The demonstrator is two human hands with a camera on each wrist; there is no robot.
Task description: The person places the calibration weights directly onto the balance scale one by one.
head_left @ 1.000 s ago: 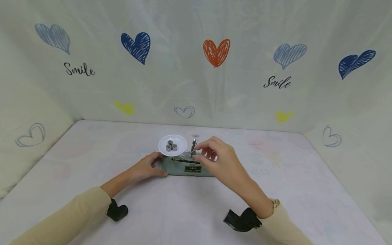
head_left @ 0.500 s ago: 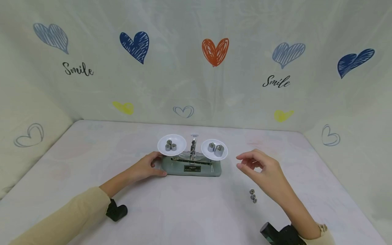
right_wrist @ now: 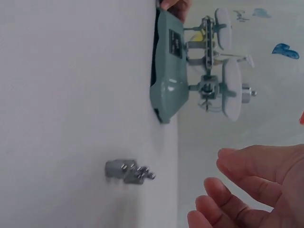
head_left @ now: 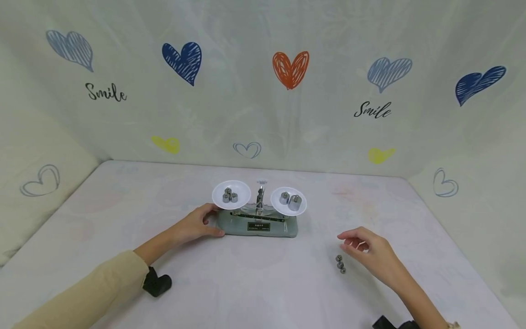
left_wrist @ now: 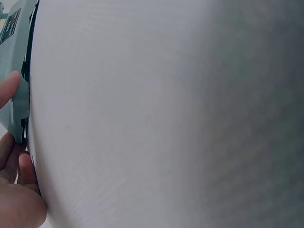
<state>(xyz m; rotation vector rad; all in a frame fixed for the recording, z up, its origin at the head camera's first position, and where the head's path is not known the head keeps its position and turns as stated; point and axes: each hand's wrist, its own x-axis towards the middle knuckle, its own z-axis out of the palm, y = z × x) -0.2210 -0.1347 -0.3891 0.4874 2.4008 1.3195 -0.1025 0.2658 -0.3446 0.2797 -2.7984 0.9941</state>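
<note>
A balance scale (head_left: 236, 225) with a pale green base stands mid-table. My left hand (head_left: 197, 223) grips the base's left end, thumb on the front and fingers behind; the left wrist view shows the thumb (left_wrist: 9, 88) on the green casing. Three small metal weights (head_left: 234, 197) sit in the white left pan (head_left: 245, 194), and two larger weights (head_left: 294, 202) in the right pan (head_left: 281, 209). My right hand (head_left: 374, 253) hovers with loosely bent fingers, nothing between them, just above and right of three little metal weights (head_left: 340, 264) lined up on the table.
A white cloth covers the table (head_left: 246, 283). Behind it hangs a pale curtain (head_left: 230, 114) printed with hearts and "Smile". Black wrist devices (head_left: 157, 282) show at both forearms.
My right hand, empty-fingered, has moved from over the scale's right pan to the right and toward me, near the small weights. The left hand stays on the base.
</note>
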